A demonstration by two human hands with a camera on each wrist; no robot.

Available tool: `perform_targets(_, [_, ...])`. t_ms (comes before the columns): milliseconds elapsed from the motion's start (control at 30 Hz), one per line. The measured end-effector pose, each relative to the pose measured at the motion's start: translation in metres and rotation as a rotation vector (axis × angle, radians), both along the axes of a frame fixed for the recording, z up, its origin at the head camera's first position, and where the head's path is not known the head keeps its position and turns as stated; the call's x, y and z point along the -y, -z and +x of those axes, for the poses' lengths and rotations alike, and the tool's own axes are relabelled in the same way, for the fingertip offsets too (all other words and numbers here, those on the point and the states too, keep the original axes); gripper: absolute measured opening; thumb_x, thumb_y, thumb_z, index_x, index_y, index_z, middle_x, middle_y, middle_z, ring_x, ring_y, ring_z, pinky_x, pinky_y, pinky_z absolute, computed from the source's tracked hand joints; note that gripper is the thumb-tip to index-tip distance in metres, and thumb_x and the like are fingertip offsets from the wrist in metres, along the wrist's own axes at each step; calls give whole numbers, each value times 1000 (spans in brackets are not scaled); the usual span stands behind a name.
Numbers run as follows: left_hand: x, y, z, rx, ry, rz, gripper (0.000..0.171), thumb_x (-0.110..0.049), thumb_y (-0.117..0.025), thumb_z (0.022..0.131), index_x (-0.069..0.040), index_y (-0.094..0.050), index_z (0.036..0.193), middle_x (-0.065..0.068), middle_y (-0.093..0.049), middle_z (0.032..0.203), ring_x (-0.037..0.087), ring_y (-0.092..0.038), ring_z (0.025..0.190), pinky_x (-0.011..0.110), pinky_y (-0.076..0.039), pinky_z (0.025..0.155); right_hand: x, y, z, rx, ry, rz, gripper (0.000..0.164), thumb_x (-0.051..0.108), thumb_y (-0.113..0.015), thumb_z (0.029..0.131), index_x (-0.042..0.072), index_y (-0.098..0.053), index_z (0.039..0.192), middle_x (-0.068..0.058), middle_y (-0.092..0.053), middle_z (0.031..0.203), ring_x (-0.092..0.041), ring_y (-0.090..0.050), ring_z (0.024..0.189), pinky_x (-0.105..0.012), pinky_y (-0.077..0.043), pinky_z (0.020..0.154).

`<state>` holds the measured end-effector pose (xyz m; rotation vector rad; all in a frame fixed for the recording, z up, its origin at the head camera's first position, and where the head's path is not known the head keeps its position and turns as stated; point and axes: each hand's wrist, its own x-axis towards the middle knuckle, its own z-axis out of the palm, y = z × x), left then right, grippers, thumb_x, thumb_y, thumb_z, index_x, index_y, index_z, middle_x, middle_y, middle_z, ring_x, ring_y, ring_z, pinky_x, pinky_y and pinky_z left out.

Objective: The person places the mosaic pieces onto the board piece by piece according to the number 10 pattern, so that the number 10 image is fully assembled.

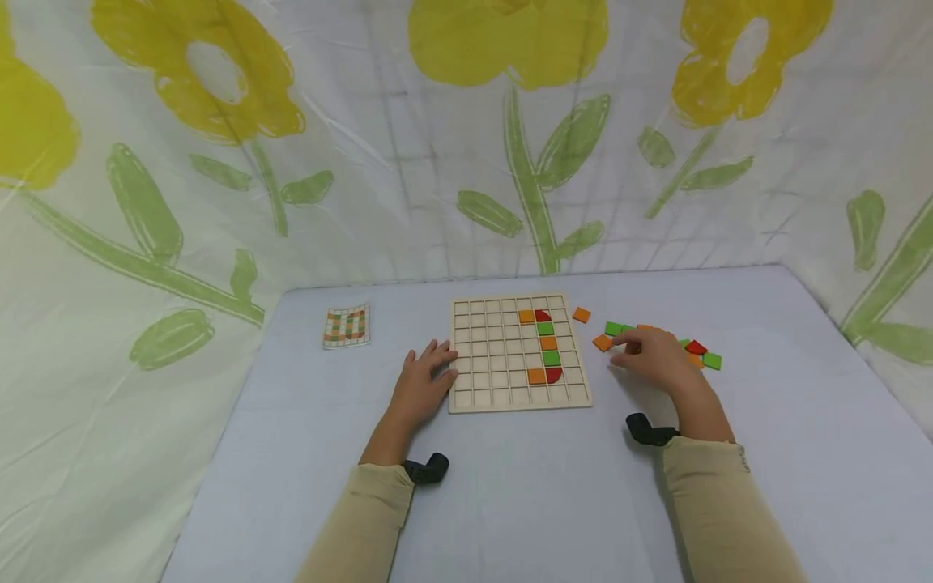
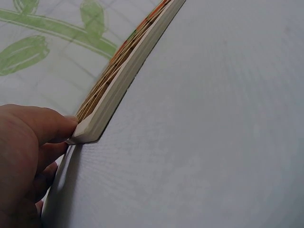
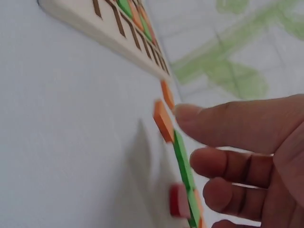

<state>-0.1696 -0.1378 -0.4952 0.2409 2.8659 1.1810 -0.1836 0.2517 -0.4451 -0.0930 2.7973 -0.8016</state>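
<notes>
Gridded board (image 1: 488, 352) and loose tiles (image 1: 712, 362) on a pale table (image 1: 539, 494), yellow-flowered cloth (image 1: 408, 186) behind

The left hand (image 1: 424, 380), fingers spread, touches the board's left edge; the right hand (image 1: 656, 358), fingers loosely bent, hovers near an orange tile (image 1: 602, 343)

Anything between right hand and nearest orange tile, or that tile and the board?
Nothing visible blocks the right hand from the orange tile; contact is hard to tell. Straight leftward to the grid board is bare tabletop; another orange tile lies farther back, off that line. On the board, placed tiles fill some right-side cells.
</notes>
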Motion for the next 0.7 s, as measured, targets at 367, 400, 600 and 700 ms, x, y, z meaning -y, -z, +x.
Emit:
perform_targets(367, [1,0,1,11,-4,17,37,-25,-61,97,-15,-62,132,-2,-47,151,20,-31,148,46,-7,125,-28,1,0,88,37,30,42,25,-69,90,2,-64,125,-16,-62,101,-28,-53,89,-33,-46,70])
perform_targets(400, [1,1,1,9,-3,19,36,-25,-61,97,-15,-63,132,-2,-47,151,20,-31,148,46,-7,125,-28,1,0,90,35,32,40,24,-69,90,2,-65,123,-16,-62,101,-28,-53,89,-34,-46,70])
perform_targets(600, [1,1,0,-9,12,17,36,-24,-61,97,-15,-63,132,-1,-47,151,22,-31,148,48,-7,125,-26,3,0,79,31,16,29,20,-69,90,4,-69,114,-14,-62,101,-28,-54,89,-35,-48,72])
perform_targets(700, [0,0,0,-9,11,17,36,-24,-62,97,-14,-63,132,0,-47,151,22,-31,148,48,-7,125,-23,4,0,81,36,1,23,18,-69,90,5,-71,108,-13,-63,102,-28,-54,92,-37,-49,75])
